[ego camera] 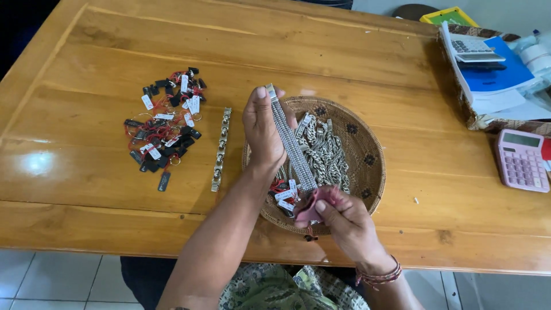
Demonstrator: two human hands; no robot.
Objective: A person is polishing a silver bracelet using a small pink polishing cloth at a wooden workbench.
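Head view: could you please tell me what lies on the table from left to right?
Pile of tags → single silver bracelet lying flat → left hand holding up a wide bracelet → woven basket of silver chains → pink calculator.

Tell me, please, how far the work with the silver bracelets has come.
One bracelet lies alone on the table, beside a pile of tags; it looks finished. The left hand holds up a wide bracelet while the right hand presses a pink cloth on it. Many bracelets wait in the basket.
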